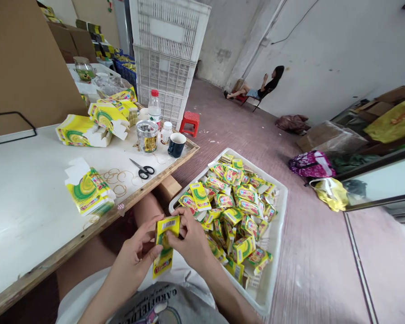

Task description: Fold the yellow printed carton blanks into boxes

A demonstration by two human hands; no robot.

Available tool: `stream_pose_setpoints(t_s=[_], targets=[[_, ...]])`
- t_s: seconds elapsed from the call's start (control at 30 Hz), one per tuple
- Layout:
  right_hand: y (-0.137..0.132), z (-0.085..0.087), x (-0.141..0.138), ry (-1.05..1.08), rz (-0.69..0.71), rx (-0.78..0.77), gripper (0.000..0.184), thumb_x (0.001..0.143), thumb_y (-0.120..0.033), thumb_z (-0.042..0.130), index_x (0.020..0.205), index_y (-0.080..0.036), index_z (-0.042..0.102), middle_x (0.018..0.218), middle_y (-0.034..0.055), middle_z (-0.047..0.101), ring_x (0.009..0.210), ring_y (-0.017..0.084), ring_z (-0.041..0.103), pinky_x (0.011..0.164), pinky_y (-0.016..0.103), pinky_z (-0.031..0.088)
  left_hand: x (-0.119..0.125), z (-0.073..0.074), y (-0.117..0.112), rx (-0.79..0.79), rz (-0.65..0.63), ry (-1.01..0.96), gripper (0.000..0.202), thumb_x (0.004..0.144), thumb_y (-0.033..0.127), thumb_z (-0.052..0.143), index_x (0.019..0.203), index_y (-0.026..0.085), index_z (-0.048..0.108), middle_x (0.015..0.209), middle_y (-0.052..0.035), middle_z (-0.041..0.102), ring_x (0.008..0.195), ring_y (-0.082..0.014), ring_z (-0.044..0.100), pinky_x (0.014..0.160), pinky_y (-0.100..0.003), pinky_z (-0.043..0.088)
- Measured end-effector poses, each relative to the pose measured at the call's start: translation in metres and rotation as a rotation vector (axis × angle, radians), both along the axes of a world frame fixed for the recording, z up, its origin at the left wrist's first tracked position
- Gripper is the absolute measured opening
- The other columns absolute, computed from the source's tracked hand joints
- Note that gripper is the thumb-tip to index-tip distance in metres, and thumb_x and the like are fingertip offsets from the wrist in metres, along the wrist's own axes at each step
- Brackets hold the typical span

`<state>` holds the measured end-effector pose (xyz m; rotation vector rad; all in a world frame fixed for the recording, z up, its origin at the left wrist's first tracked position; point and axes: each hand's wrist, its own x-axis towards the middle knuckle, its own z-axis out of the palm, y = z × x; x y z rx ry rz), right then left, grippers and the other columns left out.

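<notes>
A small yellow-green printed carton (pixel 165 256) is held upright over my lap, its barcode panel at the top. My left hand (pixel 140 245) grips its left edge with thumb and fingers. Pinching the upper right side is my right hand (pixel 186 230), its thumb on the front panel. The fingers behind the carton are partly hidden. Just right of my hands, a white plastic crate (pixel 278 238) holds a heap of similar cartons (pixel 245 193). On the table to the left lies a stack of flat cartons (pixel 89 191) near some rubber bands (pixel 116 177).
Scissors (pixel 143 170), a dark mug (pixel 177 145), a tin (pixel 147 137) and a bottle (pixel 154 108) stand or lie near the wooden-edged table (pixel 37 189). Beyond are stacked white crates (pixel 165 58), a red stool (pixel 190 123) and a seated person (pixel 265 85). Bags and boxes line the right.
</notes>
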<state>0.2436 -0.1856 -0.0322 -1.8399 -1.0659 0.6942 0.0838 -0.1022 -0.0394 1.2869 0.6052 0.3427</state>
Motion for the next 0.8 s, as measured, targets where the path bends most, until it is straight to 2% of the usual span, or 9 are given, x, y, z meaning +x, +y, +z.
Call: stream_pose_setpoints(t_s=[0.23,0.4,0.47,0.6,0.73,0.8], targets=[[-0.009,0.003,0.003,0.097,0.105,0.112,0.024,0.083,-0.022,0.063,0.107,-0.022,0.058,0.066,-0.0094,0.038,0.055,0.01,0.038,0.053,0.022,0.031,0.0,-0.001,0.005,-0.008,0.042,0.02,0.051,0.085,0.033,0.067,0.133,0.023,0.051,0.122,-0.0103,0.073,0.104,-0.026,0.072,0.085,-0.034,0.059],[-0.01,-0.009,0.001,0.057,0.02,0.083,0.032,0.079,-0.013,0.063,0.108,-0.023,0.056,0.06,-0.0117,0.033,0.053,0.01,0.035,0.052,0.022,0.028,0.004,0.0,0.002,-0.011,-0.001,-0.005,0.052,0.086,0.031,0.066,0.136,0.025,0.051,0.129,-0.0091,0.069,0.114,-0.0254,0.067,0.093,-0.034,0.057],[-0.01,-0.009,0.001,0.049,0.019,0.085,0.033,0.079,-0.012,0.063,0.109,-0.023,0.057,0.06,-0.0115,0.035,0.052,0.01,0.035,0.052,0.022,0.028,0.004,0.002,0.002,0.001,0.007,-0.016,0.052,0.086,0.03,0.066,0.136,0.025,0.052,0.129,-0.0096,0.07,0.114,-0.026,0.068,0.093,-0.034,0.057],[-0.011,0.002,0.007,0.083,0.083,0.158,0.024,0.085,-0.024,0.064,0.109,-0.022,0.064,0.069,-0.0064,0.049,0.057,0.011,0.042,0.054,0.023,0.033,0.004,0.005,0.004,0.007,0.054,-0.023,0.051,0.083,0.03,0.07,0.131,0.022,0.055,0.122,-0.0112,0.073,0.108,-0.0272,0.071,0.086,-0.033,0.06],[-0.013,0.005,0.013,0.124,0.014,0.215,0.017,0.09,-0.03,0.061,0.1,-0.021,0.071,0.091,0.0041,0.066,0.076,0.016,0.056,0.067,0.028,0.043,0.007,0.005,0.001,0.0,0.065,-0.038,0.049,0.081,0.029,0.071,0.128,0.022,0.059,0.121,-0.0111,0.074,0.107,-0.0267,0.071,0.084,-0.032,0.06],[-0.014,0.002,0.01,0.179,-0.013,0.224,0.017,0.088,-0.03,0.063,0.1,-0.021,0.071,0.095,0.005,0.069,0.081,0.017,0.06,0.071,0.029,0.047,0.011,0.002,-0.003,0.004,0.081,-0.047,0.047,0.08,0.027,0.072,0.126,0.022,0.061,0.122,-0.0102,0.073,0.106,-0.0265,0.072,0.083,-0.031,0.061]])
